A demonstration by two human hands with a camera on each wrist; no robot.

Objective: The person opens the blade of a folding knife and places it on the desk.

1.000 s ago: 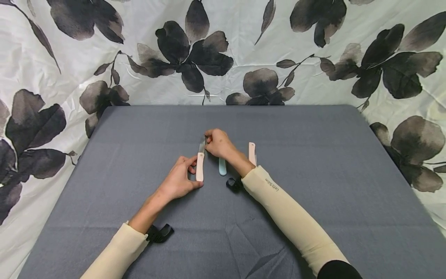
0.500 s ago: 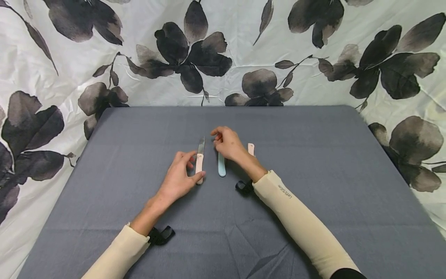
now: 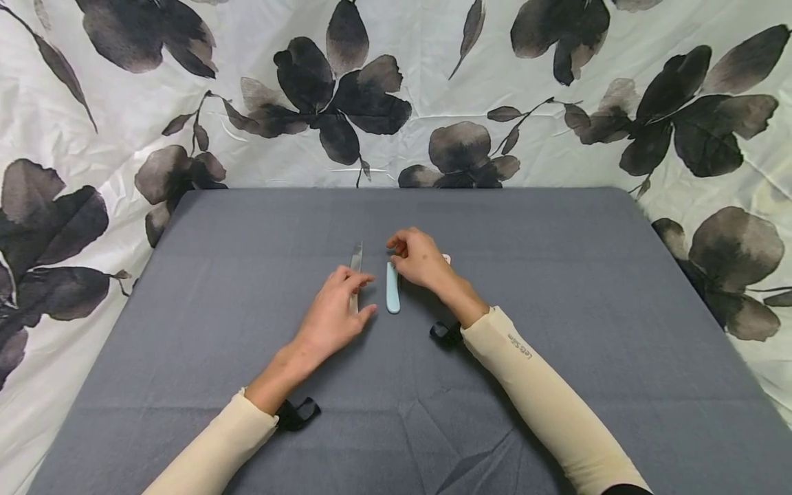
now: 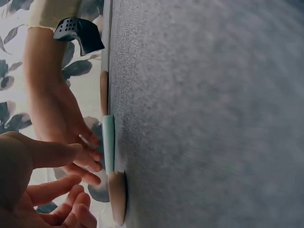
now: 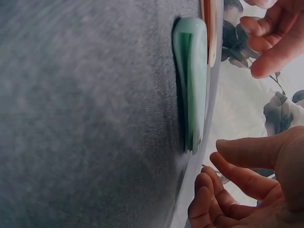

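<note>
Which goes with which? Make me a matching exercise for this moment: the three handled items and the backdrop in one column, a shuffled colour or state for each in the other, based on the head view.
Column one
1. Knife at left
2. Middle handle
3. Handle at right
4. Backdrop

Column two
A. Pale blue
B. White with dark flowers
C. Blade out, pointing away from the person
D. Mostly hidden by the right hand and wrist

Pairs: 1-C, 2-A, 3-D, 4-B
</note>
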